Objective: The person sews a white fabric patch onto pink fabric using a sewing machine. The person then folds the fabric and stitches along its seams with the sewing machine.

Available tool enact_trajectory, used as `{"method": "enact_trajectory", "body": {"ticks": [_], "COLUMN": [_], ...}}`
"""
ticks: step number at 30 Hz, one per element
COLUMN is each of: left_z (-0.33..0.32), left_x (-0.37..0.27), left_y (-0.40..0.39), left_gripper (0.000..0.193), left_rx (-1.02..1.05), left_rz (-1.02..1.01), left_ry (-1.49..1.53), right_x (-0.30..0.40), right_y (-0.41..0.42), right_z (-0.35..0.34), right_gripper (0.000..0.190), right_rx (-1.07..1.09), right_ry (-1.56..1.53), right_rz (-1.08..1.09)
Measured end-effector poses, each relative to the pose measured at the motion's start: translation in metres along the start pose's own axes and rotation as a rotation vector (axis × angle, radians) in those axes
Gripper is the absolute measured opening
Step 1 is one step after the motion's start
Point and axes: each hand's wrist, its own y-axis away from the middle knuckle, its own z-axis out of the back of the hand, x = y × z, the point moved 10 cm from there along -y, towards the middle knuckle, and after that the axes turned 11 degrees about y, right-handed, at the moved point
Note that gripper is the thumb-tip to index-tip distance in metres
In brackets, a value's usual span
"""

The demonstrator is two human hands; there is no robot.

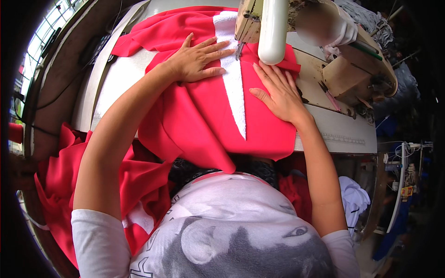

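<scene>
Red fabric [267, 128] lies over the sewing machine table and hangs past its front edge. A white fleecy strip [234, 83] runs down it, tapering to a point towards me. My left hand [200, 59] rests flat with fingers spread, its fingertips on the strip left of the presser foot [239, 51]. To the right of the strip, my right hand [278, 88] presses flat on the red fabric, fingertips beside the rounded white part of the sewing machine head [273, 34]. The needle area stands over the strip's right edge; the needle itself is too small to make out.
Pink-handled thread snips [330, 97] lie on the machine bed at right. Rulers are marked along the table's front edge [340, 139]. More red fabric [146, 177] is heaped at my left side. White cloth [353, 198] hangs low at right. Window bars [48, 21] show at upper left.
</scene>
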Motion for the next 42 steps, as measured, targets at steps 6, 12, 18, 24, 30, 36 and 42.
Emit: {"method": "enact_trajectory", "body": {"ticks": [6,12,18,24,30,36,42], "left_z": [0.015,0.003,0.013,0.014,0.015,0.015,0.016], "left_x": [-0.01,-0.098,-0.085,-0.06,-0.044,-0.024,-0.006], "left_y": [-0.003,0.067,0.074,0.054,0.037,0.018,0.0], "left_gripper": [0.06,0.054,0.05,0.046,0.043,0.043,0.044], "left_rx": [0.047,-0.098,-0.093,-0.122,-0.184,-0.199,-0.164], "left_rz": [-0.04,-0.088,-0.082,-0.058,-0.056,-0.035,-0.013], "left_ry": [-0.074,0.116,0.286,0.262,0.194,0.151,0.108], "right_x": [0.003,0.073,0.082,0.071,0.06,0.041,0.022], "right_y": [-0.006,0.057,0.066,0.041,0.023,0.001,-0.024], "right_z": [0.009,0.03,0.028,0.018,0.014,0.014,0.021], "right_gripper": [0.063,0.064,0.066,0.065,0.063,0.06,0.041], "right_rx": [-0.017,-0.005,0.023,0.013,-0.018,-0.08,-0.256], "right_ry": [0.022,-0.276,-0.033,-0.014,-0.031,-0.115,-0.29], "right_rz": [-0.024,0.167,0.231,0.233,0.229,0.171,0.173]}}
